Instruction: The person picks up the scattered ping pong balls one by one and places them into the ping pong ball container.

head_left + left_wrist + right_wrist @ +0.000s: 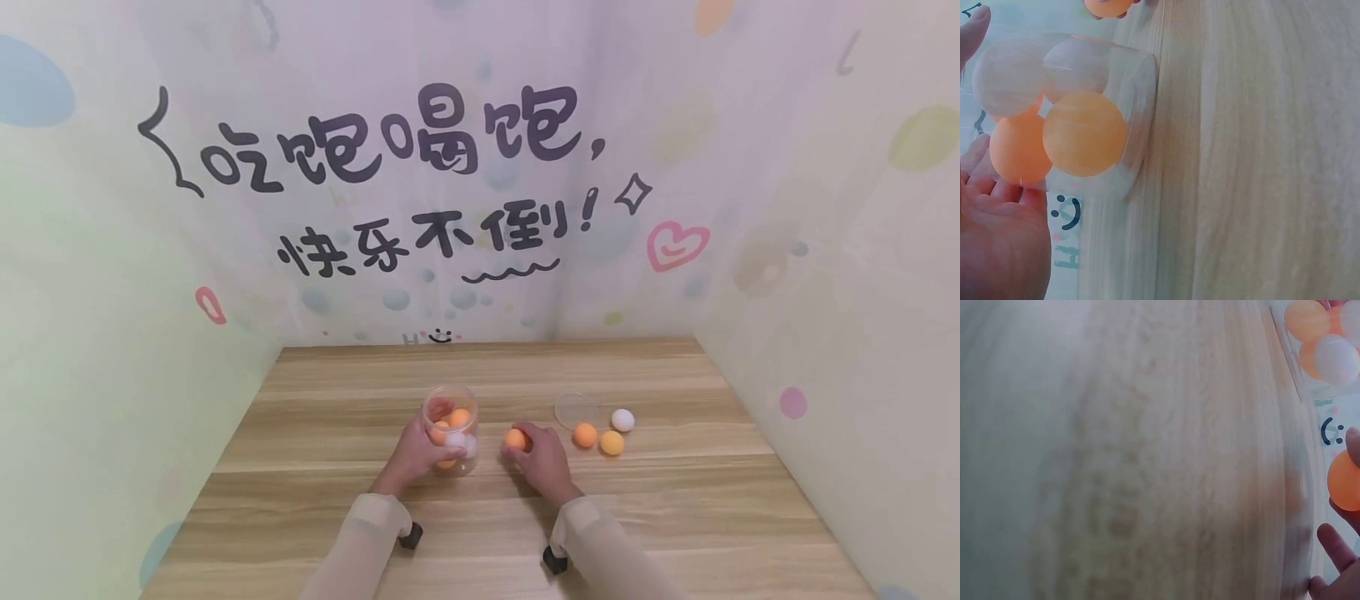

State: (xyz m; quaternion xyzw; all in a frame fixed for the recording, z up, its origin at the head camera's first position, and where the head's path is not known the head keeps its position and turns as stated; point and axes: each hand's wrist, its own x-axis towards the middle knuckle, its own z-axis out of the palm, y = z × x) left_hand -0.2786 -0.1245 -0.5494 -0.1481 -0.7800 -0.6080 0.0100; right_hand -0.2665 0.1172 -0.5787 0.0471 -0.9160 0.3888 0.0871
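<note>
- Left of the table's (480,550) middle, we find a clear container (465,467) with its mouth upward, holding several orange balls (460,417) and white balls (455,440); whether its base touches the wood we cannot tell.
- We note the left hand (415,452) curled round the container, thumb on the near side, fingers visible through the wall.
- Just right of the container, we record the right hand (546,462) pinching a single orange ball (514,438) between thumb and fingers, apart from the container.
- Farther right, we list a loose orange ball (585,434), a yellow-orange ball (612,442) and a white ball (622,419), beside a clear round disc (575,408).
- We judge the step in hand to be bringing the pinched ball to the container.
- In our judgement, the next move calls for a steady left hold, the ball raised over the rim, then thumb and fingers parted.
</note>
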